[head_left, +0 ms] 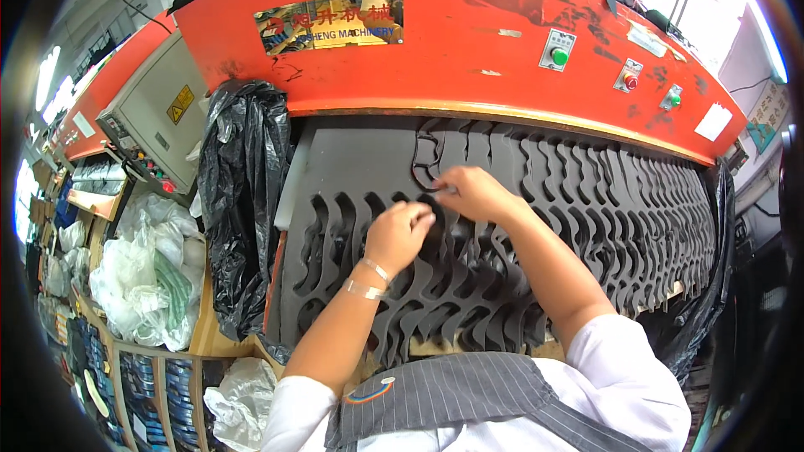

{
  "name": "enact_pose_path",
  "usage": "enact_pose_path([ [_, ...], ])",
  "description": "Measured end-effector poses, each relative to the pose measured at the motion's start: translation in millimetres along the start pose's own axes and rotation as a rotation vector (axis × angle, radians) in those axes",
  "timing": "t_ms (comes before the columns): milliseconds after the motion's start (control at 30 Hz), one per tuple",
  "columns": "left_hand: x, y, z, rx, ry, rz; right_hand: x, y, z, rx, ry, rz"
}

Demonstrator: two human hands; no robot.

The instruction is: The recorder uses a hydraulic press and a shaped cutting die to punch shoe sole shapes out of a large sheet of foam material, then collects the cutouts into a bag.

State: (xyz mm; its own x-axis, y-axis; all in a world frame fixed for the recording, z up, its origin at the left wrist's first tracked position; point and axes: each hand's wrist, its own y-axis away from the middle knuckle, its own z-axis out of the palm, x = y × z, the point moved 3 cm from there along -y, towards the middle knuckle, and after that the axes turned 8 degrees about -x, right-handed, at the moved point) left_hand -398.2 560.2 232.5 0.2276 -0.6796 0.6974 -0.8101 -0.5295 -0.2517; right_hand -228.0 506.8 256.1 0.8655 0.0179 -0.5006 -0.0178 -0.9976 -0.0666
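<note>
A dark grey foam sheet [352,159] lies on the bed of a big orange cutting machine [469,50], full of curved cut-out holes. My left hand [398,234] rests closed on the sheet's middle, fingers pinching at the foam between two holes. My right hand [469,192] is just beyond it, pinching a thin curved strip of foam [423,163] that loops up off the sheet. The two hands are close together, almost touching.
A black plastic bag [243,201] hangs at the sheet's left edge, another at the right [712,285]. Clear bags of material [151,276] pile on a wooden bench at left. Green and red buttons [559,56] sit on the machine's front panel. Shelves of dark parts stand lower left.
</note>
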Motion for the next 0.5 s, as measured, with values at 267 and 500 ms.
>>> enact_pose_path([
  [267,-49.0,-63.8,27.7,-0.135,-0.414,0.281,32.4,-105.9,2.5,-0.593,0.218,0.458],
  [500,-38.2,-83.4,14.0,0.035,0.098,0.045,78.8,-114.3,16.0,-0.53,0.078,0.278],
])
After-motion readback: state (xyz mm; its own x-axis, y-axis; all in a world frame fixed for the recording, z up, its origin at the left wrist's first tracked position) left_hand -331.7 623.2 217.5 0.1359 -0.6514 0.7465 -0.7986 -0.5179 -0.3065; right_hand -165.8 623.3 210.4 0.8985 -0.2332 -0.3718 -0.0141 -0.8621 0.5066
